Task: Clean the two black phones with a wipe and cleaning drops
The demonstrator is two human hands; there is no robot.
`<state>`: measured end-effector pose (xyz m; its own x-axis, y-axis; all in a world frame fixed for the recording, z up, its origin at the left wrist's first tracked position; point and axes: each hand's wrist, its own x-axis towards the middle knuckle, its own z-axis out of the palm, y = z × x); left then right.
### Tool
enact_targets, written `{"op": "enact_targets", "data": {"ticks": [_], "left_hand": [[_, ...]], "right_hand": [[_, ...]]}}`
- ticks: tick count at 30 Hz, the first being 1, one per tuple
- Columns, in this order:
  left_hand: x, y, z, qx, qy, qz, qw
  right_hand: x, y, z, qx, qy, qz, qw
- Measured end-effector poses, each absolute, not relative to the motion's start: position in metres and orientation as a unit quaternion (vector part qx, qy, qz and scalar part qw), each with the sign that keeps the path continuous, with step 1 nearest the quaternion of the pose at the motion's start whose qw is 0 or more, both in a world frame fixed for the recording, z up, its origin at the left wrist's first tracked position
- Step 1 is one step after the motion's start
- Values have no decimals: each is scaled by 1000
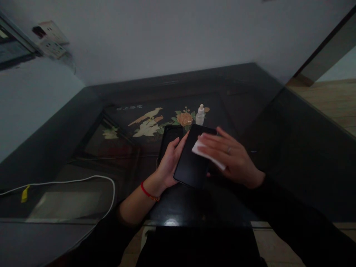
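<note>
My left hand (170,160) grips a black phone (191,163) by its left edge, screen up, above a dark glass-topped table (111,148). My right hand (232,155) lies over the phone's upper right part, fingers pressed flat on a small white wipe (204,154) against the screen. A red cord is round my left wrist and a ring on a right finger. A black phone case (169,137) lies on the table just behind my left hand.
A small clear dropper bottle (200,115) stands behind the phone beside a flower and bird inlay (155,120). A white cable (83,181) curves across the table's left. Wall sockets (51,40) sit on the wall at upper left. Wooden floor (330,104) shows at right.
</note>
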<state>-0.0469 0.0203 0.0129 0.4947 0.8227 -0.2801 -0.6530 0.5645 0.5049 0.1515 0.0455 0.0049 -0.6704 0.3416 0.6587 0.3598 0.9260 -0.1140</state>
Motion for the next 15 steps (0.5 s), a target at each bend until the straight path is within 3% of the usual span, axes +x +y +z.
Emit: {"op": "enact_targets", "data": {"ticks": [4,6,11,15], "left_hand": [[-45,25,10,164,297,496,799],[-46,27,9,164,300,497,797],[-45,22,11,188,314,464,807],[-40,17,15,204,347,462,790]], "right_hand": [[138,21,7,16,-944,-10,330],[139,21,7,-6,-934,-7,358],[155,43,7,-259,-847,37,462],[150,36,10,-141,-897,9,419]]}}
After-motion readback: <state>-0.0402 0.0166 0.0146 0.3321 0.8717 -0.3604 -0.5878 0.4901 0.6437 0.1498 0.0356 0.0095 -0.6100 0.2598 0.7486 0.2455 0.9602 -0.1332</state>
